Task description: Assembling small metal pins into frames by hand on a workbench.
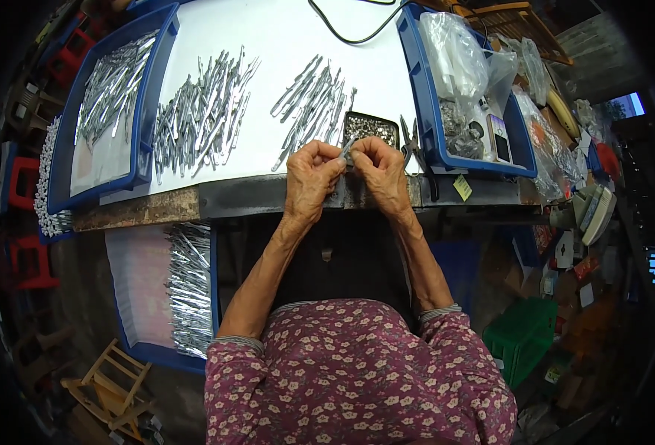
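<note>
My left hand point(314, 176) and my right hand point(381, 172) meet over the table's front edge, fingertips pinched together. Between them is a slim silvery metal strip point(348, 146), mostly covered by the fingers. Just beyond my right hand lies a small black tray point(372, 115) holding many tiny metal parts. A loose pile of thin metal strips point(314, 100) spreads beyond my left hand. Farther left is a larger pile of similar strips point(202, 111). Dark-handled pliers point(414, 148) rest right of the tray, jaws pointing away from me.
A blue bin point(143, 111) with more strips stands at the left. The blue bin point(425, 96) at the right holds plastic bags and a phone point(499, 139). Below the table, another blue bin point(212, 282) contains strips. A black cable point(349, 40) crosses the far edge.
</note>
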Demonstrator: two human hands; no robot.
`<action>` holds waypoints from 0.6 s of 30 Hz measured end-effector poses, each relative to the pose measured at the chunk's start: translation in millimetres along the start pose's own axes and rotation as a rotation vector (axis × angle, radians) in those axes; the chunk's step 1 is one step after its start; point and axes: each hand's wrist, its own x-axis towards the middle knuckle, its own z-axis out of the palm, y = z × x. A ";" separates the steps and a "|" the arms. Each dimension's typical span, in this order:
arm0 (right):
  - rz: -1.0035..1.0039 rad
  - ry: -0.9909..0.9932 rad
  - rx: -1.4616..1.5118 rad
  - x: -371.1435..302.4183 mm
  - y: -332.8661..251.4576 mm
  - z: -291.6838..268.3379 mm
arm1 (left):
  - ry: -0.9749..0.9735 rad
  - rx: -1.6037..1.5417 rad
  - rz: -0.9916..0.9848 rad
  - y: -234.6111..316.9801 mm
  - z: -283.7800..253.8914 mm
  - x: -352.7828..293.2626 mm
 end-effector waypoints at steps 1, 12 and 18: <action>0.004 0.006 -0.008 0.0 0.2 0.3 | 0.000 -0.001 0.000 0.1 0.8 0.0; 0.045 0.027 0.107 -1.2 -2.0 4.9 | -0.041 -0.055 -0.040 2.8 -2.1 -0.6; 0.056 0.027 0.136 -0.8 1.7 4.3 | 0.001 0.061 -0.008 3.2 1.4 -2.5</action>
